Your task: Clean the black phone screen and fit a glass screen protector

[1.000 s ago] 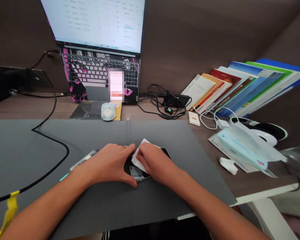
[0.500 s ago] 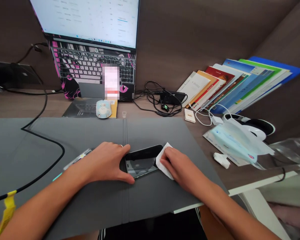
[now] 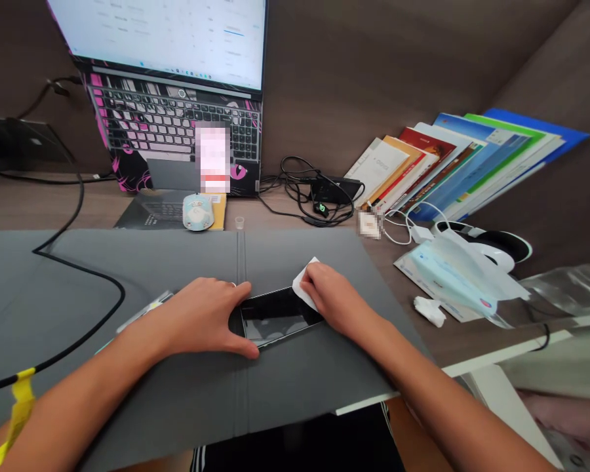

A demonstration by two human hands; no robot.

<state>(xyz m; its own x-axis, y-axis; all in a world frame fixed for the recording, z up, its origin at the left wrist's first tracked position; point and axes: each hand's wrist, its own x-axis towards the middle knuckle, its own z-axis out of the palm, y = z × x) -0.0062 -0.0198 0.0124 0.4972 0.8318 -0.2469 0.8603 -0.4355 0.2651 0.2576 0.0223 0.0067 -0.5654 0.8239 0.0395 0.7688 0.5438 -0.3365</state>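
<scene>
Grey desk mat (image 3: 177,393) supports phone (image 3: 280,317). Left hand (image 3: 206,318) braces its nine-o'clock end, thumb spread; right hand (image 3: 332,295) pinches white wipe (image 3: 305,283) at two o'clock.

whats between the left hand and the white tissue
The dark screen of the phone lies between the left hand and the white tissue, seen in the head view.
</scene>
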